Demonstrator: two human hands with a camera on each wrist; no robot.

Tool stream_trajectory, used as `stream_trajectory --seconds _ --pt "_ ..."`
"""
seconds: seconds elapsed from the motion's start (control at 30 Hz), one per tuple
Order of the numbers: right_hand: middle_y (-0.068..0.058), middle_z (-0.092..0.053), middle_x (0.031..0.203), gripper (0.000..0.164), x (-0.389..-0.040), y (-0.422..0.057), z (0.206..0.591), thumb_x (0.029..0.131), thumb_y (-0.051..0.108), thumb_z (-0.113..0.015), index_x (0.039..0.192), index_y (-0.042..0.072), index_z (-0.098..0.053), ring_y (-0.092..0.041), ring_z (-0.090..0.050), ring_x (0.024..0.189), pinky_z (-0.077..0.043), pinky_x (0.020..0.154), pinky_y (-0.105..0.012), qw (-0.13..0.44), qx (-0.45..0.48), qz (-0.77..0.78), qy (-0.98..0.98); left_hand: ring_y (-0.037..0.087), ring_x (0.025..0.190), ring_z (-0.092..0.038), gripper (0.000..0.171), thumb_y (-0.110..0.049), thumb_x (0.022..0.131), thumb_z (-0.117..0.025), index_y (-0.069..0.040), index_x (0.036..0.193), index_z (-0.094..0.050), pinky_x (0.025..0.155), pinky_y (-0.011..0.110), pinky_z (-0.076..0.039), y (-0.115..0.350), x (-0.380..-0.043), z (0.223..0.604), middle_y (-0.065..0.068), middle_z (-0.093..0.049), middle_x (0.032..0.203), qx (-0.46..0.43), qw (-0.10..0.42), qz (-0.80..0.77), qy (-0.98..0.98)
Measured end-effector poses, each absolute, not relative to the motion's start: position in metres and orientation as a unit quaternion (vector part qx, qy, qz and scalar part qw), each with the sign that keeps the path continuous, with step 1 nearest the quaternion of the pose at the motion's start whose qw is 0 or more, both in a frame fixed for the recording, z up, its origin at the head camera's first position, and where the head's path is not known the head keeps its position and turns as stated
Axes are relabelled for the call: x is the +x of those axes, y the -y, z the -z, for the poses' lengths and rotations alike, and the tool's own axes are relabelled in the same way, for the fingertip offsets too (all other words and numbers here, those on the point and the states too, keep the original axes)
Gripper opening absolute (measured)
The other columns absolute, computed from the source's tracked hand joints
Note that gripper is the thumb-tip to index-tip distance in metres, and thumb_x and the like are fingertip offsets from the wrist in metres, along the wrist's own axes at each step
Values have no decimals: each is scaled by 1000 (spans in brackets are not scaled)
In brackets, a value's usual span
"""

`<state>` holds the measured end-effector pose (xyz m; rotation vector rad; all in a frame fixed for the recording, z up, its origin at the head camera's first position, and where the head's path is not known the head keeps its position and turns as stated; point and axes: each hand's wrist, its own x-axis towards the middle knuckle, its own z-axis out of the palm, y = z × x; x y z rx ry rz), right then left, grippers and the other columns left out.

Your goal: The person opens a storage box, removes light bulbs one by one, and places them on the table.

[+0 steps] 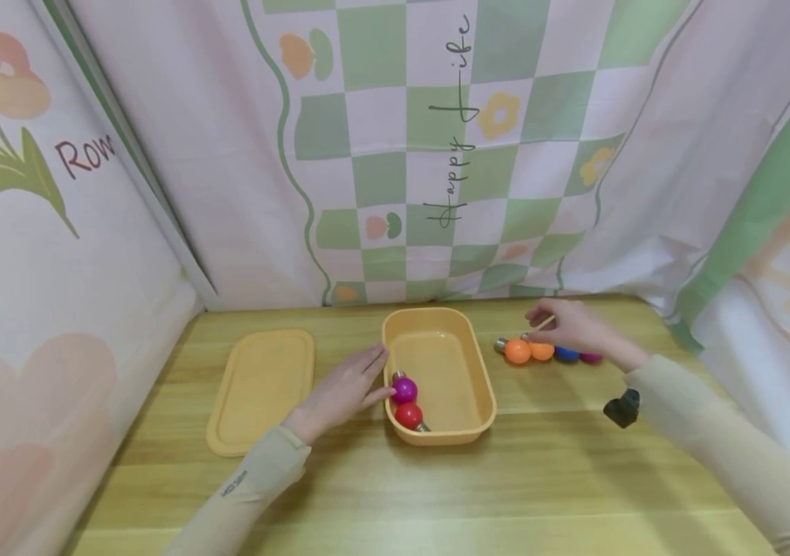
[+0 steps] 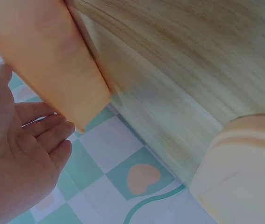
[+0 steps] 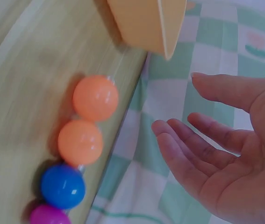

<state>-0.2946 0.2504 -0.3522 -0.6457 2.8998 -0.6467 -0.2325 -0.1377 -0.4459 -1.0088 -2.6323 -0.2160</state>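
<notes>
In the head view my left hand [image 1: 346, 386] rests its fingers on the left rim of a yellow plastic box [image 1: 446, 378]. Inside that box, along its left side, lie a purple bulb [image 1: 405, 390] and a red bulb [image 1: 408, 416] with metal screw bases. To the right, my right hand [image 1: 568, 324] hovers above a row of bulbs, holding nothing. The right wrist view shows that row: two orange bulbs, one nearer the box [image 3: 96, 98] and one beside it [image 3: 80, 142], then a blue bulb [image 3: 63, 186] and a purple one [image 3: 50, 215]. Its thumb and fingers are apart.
A flat yellow lid [image 1: 262, 392] lies on the wooden table [image 1: 395, 502] left of the box. Behind the table's back edge hangs a checked curtain [image 1: 436, 154]. A small black object [image 1: 622, 408] shows at the right sleeve.
</notes>
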Motion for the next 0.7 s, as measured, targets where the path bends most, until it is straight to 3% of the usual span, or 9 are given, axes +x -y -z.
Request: stream_trajectory --seconds 0.17,0.33,0.53,0.7 --pt "-25 -69 114 40 -290 -232 353 90 25 -71 117 -4 -62 -34 -71 97 -61 85 -47 60 -223 231 -945 38 131 -55 64 -40 98 -59 9 139 -50 112 45 -48 138 -233 447 27 -52 144 -351 157 72 920" --pt "-22 -71 108 36 -287 -215 356 89 21 -73 113 -4 -63 -31 -73 92 -63 82 -42 51 -259 245 -933 36 134 -53 67 -42 97 -58 8 140 -49 114 44 -45 138 -233 445 26 -51 146 -349 151 70 922" --pt "-27 -71 102 29 -281 -192 363 85 7 -73 107 -8 -63 -33 -74 84 -65 75 -36 34 -321 251 -913 36 134 -53 67 -43 97 -58 7 140 -49 115 44 -44 139 -233 445 26 -51 146 -351 150 70 922" --pt "-24 -72 98 26 -276 -176 370 84 6 -74 104 -6 -64 -30 -74 81 -65 73 -34 37 -348 246 -904 36 134 -53 67 -43 97 -59 7 141 -49 115 45 -44 139 -233 444 25 -51 146 -351 147 73 922"
